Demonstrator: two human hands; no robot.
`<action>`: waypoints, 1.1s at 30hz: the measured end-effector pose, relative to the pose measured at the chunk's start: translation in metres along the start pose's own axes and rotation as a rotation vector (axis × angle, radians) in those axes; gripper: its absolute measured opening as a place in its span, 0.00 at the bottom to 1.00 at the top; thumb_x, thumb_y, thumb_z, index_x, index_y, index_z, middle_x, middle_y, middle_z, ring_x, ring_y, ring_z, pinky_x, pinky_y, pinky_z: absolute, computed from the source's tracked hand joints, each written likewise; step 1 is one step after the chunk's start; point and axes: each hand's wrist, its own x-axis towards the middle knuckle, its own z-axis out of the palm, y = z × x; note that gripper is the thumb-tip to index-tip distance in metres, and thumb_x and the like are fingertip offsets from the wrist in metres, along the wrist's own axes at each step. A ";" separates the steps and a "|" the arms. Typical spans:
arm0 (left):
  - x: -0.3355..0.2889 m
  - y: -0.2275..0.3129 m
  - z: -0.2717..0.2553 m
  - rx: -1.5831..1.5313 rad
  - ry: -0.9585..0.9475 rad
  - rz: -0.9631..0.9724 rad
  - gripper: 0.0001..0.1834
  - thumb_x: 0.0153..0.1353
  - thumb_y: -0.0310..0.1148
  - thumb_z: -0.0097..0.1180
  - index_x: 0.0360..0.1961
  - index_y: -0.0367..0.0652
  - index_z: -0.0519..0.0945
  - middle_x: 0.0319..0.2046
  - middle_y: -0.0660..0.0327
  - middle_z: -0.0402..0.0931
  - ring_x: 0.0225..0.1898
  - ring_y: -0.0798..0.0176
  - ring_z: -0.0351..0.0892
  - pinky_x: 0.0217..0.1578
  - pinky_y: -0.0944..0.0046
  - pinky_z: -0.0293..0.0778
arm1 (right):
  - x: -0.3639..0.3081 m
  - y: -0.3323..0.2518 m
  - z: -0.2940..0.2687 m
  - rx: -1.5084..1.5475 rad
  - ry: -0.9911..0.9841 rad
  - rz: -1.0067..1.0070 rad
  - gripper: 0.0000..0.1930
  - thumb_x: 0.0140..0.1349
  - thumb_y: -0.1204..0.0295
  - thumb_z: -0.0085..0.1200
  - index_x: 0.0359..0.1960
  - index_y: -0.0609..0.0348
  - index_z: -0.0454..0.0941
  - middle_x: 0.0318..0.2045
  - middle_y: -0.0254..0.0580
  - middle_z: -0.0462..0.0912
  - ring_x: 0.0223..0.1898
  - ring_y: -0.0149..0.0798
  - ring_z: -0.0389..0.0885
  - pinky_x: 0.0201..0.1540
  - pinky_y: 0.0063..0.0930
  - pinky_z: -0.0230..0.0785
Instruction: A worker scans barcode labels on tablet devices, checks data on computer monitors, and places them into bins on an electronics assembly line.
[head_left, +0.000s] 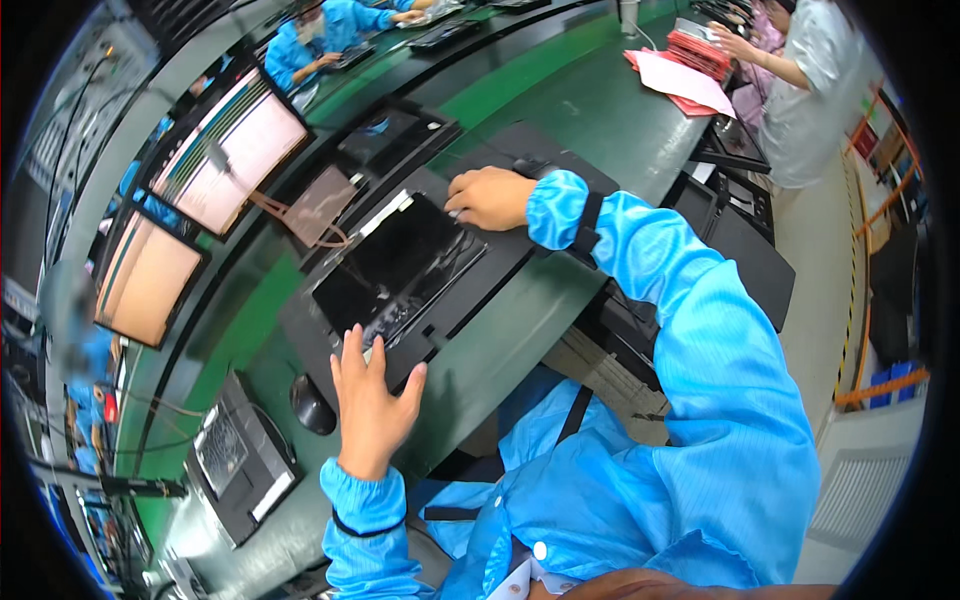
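A glossy black screen panel (pixel 395 255) with clear film along its near edge lies on a dark tray (pixel 490 285) on the green bench. At the panel's right end, my right hand (pixel 490 197) has its fingers curled in at the corner. What they pinch there, if anything, is hidden. My left hand (pixel 375 405) is open, fingers spread, by the panel's near left corner. Its fingertips reach over the tray edge, and I cannot tell whether they touch the film. Blue sleeves with dark bands cover both forearms.
Left of the tray are a black mouse (pixel 312 403) and a dark device with a keyboard (pixel 222 445). Two lit monitors (pixel 232 150) stand beyond. Pink sheets (pixel 685 80) lie at the far right, beside a person in pale clothing. Another person in blue works across the bench.
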 end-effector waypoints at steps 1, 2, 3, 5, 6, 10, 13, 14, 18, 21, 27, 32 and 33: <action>0.015 0.004 0.010 0.008 -0.001 0.020 0.35 0.60 0.45 0.65 0.62 0.32 0.73 0.70 0.38 0.58 0.72 0.38 0.55 0.72 0.40 0.47 | 0.000 0.000 -0.005 0.011 -0.003 -0.046 0.13 0.63 0.64 0.56 0.46 0.52 0.84 0.48 0.39 0.81 0.56 0.45 0.76 0.54 0.42 0.70; 0.032 0.008 0.022 0.030 0.008 -0.001 0.38 0.59 0.46 0.65 0.64 0.32 0.71 0.70 0.37 0.57 0.73 0.38 0.54 0.71 0.38 0.47 | -0.001 0.001 -0.011 -0.001 0.000 -0.062 0.12 0.62 0.64 0.57 0.44 0.52 0.85 0.47 0.39 0.81 0.54 0.45 0.77 0.54 0.41 0.69; 0.046 0.013 0.030 0.052 0.017 -0.026 0.40 0.58 0.47 0.65 0.66 0.33 0.68 0.70 0.36 0.56 0.73 0.37 0.52 0.71 0.36 0.46 | -0.004 0.002 -0.012 0.002 -0.007 -0.056 0.11 0.63 0.64 0.57 0.42 0.53 0.84 0.46 0.39 0.81 0.54 0.45 0.76 0.54 0.41 0.69; 0.061 0.024 0.036 0.062 -0.043 -0.032 0.46 0.57 0.50 0.65 0.70 0.36 0.63 0.71 0.37 0.55 0.74 0.38 0.51 0.70 0.34 0.44 | 0.000 0.004 -0.025 0.027 -0.107 -0.067 0.10 0.62 0.67 0.57 0.41 0.56 0.83 0.46 0.40 0.81 0.52 0.46 0.78 0.54 0.40 0.70; 0.064 0.033 0.036 0.126 -0.084 -0.045 0.48 0.56 0.52 0.66 0.71 0.38 0.61 0.71 0.38 0.55 0.74 0.39 0.51 0.70 0.34 0.45 | 0.001 0.006 -0.033 0.027 -0.103 -0.062 0.10 0.62 0.67 0.57 0.41 0.56 0.83 0.46 0.40 0.81 0.52 0.46 0.78 0.54 0.40 0.70; 0.069 0.029 0.043 0.192 0.008 -0.061 0.50 0.53 0.49 0.69 0.72 0.42 0.60 0.70 0.41 0.57 0.73 0.39 0.54 0.68 0.32 0.51 | 0.013 -0.015 -0.081 0.133 -0.249 -0.032 0.12 0.60 0.65 0.56 0.41 0.56 0.82 0.38 0.46 0.83 0.42 0.52 0.82 0.45 0.43 0.74; 0.072 0.014 0.037 0.157 0.238 0.043 0.43 0.45 0.22 0.61 0.67 0.41 0.67 0.63 0.44 0.68 0.65 0.41 0.68 0.62 0.49 0.69 | 0.026 -0.041 -0.111 0.189 -0.308 -0.020 0.15 0.57 0.61 0.58 0.40 0.56 0.81 0.30 0.48 0.85 0.35 0.53 0.84 0.38 0.44 0.75; 0.071 0.007 0.041 0.154 0.328 0.111 0.41 0.43 0.18 0.57 0.65 0.41 0.71 0.62 0.46 0.71 0.62 0.44 0.72 0.58 0.54 0.74 | 0.027 -0.054 -0.118 0.152 -0.284 0.016 0.15 0.56 0.60 0.59 0.39 0.57 0.81 0.30 0.48 0.85 0.35 0.52 0.84 0.38 0.43 0.75; 0.052 -0.004 0.011 0.115 0.459 0.179 0.36 0.43 0.18 0.54 0.60 0.41 0.75 0.55 0.50 0.78 0.54 0.47 0.80 0.50 0.53 0.79 | 0.014 -0.068 -0.136 0.254 0.099 0.005 0.17 0.56 0.58 0.64 0.39 0.59 0.84 0.35 0.49 0.86 0.37 0.48 0.85 0.40 0.38 0.76; -0.001 0.000 -0.029 -0.177 0.710 0.130 0.21 0.55 0.20 0.60 0.52 0.36 0.80 0.45 0.48 0.83 0.49 0.47 0.84 0.50 0.59 0.79 | 0.005 -0.113 -0.140 -0.265 0.539 -0.343 0.13 0.59 0.65 0.64 0.38 0.62 0.84 0.36 0.50 0.84 0.38 0.48 0.83 0.41 0.38 0.76; -0.163 -0.010 -0.078 -1.278 1.120 -0.435 0.16 0.71 0.30 0.52 0.56 0.33 0.77 0.48 0.52 0.82 0.49 0.57 0.82 0.53 0.58 0.76 | -0.026 -0.261 -0.007 0.474 0.136 -0.343 0.11 0.57 0.75 0.61 0.43 0.60 0.83 0.35 0.45 0.79 0.39 0.47 0.79 0.42 0.39 0.72; -0.260 -0.044 -0.063 -1.840 1.083 -0.702 0.19 0.72 0.34 0.50 0.57 0.32 0.74 0.50 0.50 0.80 0.50 0.53 0.82 0.52 0.55 0.78 | 0.009 -0.320 0.050 0.078 0.059 -0.474 0.17 0.58 0.70 0.58 0.50 0.58 0.79 0.35 0.42 0.73 0.38 0.43 0.76 0.40 0.37 0.68; -0.269 -0.045 -0.058 -1.910 1.090 -0.737 0.19 0.71 0.35 0.51 0.57 0.32 0.74 0.50 0.50 0.80 0.50 0.53 0.82 0.52 0.55 0.78 | 0.013 -0.322 0.058 0.032 0.063 -0.477 0.14 0.58 0.70 0.57 0.46 0.59 0.80 0.34 0.42 0.73 0.37 0.44 0.77 0.39 0.37 0.69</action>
